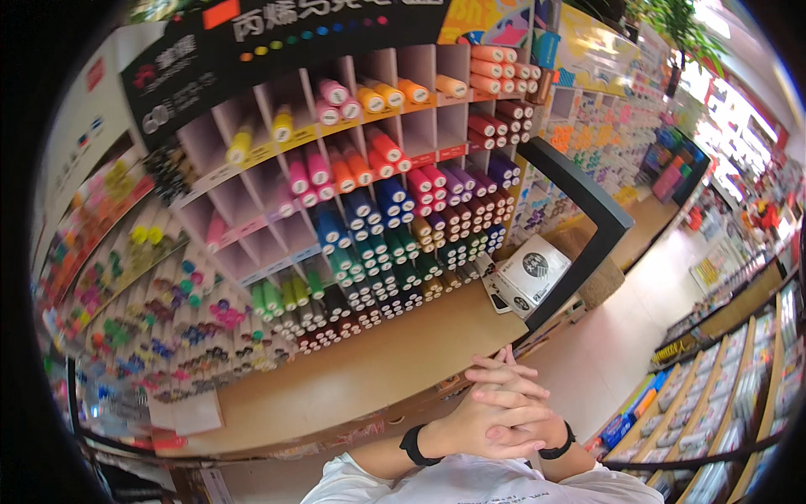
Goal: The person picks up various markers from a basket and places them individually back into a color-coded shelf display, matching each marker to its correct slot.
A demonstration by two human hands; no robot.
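My left hand (467, 426) and my right hand (544, 427) are clasped together at the lower middle, in front of the counter's edge. Their fingers are interlaced and closed around each other, and no object shows between them. Each wrist has a black band. Beyond the hands is a wooden counter (378, 357). On it stands a pale compartment rack (231, 197) filled with round-ended markers (390, 252) in rows of many colours. Some upper compartments hold only a few markers, and several are bare.
A white packet (536, 269) with a black round print lies at the counter's right end, by a thick black frame (588, 244). More pens fill a curved rack (159, 311) at left. An aisle floor (625, 328) and slanted display shelves (714, 395) are at right.
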